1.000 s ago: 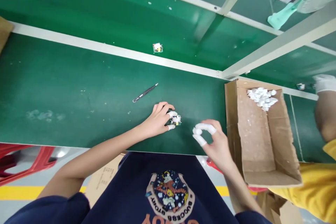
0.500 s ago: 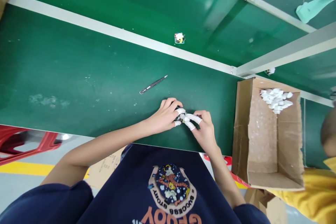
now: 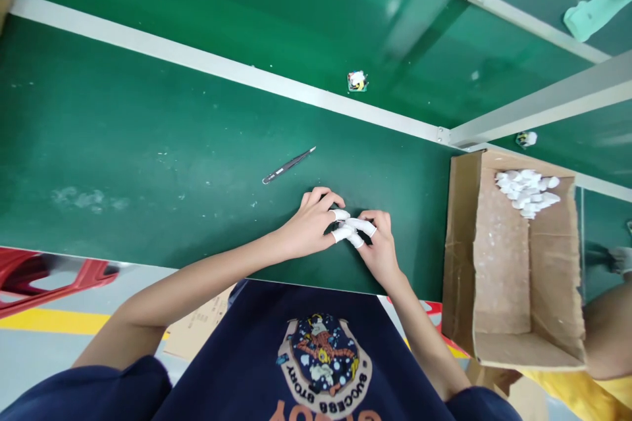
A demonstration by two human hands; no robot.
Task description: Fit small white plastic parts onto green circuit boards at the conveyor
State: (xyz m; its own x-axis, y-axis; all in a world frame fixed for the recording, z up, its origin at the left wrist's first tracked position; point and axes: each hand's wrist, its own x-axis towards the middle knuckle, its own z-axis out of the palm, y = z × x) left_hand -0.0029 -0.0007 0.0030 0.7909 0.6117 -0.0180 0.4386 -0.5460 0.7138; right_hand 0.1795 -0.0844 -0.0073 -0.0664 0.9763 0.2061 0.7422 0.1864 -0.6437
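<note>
My left hand (image 3: 316,220) and my right hand (image 3: 378,237) meet over the green table, near its front edge. White finger cots cover the thumb and index finger of each. Between the fingertips sits a small circuit board (image 3: 340,226), mostly hidden by them; a white piece seems to be pinched against it on the right side, but I cannot make out its shape. Both hands are closed. Beyond my left hand lies a pair of black tweezers (image 3: 289,166), its tip pointing to the upper right, touched by neither hand.
To the right stands an open cardboard box (image 3: 501,263) with a pile of white pieces (image 3: 527,191) at its far end. A similar small board (image 3: 357,81) rests past the white rail (image 3: 222,70). A co-worker's arm (image 3: 612,329) shows at the right edge.
The fingers of both my hands have drawn closer together over the board, covering more of it. The view has shifted slightly. At the right, the co-worker's arm has come into view beside the box.
</note>
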